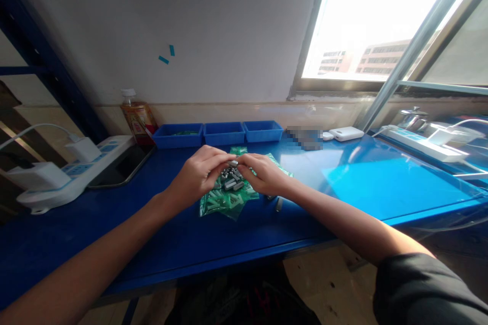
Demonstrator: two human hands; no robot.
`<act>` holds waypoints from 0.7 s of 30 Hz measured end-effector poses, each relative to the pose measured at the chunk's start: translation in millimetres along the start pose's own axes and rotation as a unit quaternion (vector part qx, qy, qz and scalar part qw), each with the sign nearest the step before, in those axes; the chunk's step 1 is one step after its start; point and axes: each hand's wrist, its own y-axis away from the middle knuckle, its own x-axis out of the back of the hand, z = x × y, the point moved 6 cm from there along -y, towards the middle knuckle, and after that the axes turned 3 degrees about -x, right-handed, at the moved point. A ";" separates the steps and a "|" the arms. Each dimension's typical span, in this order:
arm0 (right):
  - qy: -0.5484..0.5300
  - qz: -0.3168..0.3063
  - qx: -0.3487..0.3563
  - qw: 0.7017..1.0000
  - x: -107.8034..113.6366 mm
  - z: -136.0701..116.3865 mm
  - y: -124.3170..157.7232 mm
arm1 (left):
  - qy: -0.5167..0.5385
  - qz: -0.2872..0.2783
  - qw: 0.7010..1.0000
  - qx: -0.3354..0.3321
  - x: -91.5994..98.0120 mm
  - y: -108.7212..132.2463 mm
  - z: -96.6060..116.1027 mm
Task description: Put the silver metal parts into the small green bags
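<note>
Head cam: left hand (204, 170) and right hand (263, 168) have their fingertips pinched in on what looks like one small silvery piece (233, 163), right above a pile of metal pieces (231, 184) on green plastic bags (229, 203). I'd guess it's light but hard and kinda slippery, so grab it by the ends, cuz the bags look soft and slidey underneath.
</note>
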 end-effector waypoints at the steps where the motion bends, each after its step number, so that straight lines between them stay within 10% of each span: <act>1: -0.019 -0.003 -0.004 1.000 0.0 0.5 -0.2 | -0.008 0.001 1.000 -0.013 0.2 -0.1 1.5; 21: -0.075 -0.030 -0.016 0.997 -6.9 4.1 -0.3 | -0.018 -0.027 0.999 -0.041 -5.5 2.9 0.9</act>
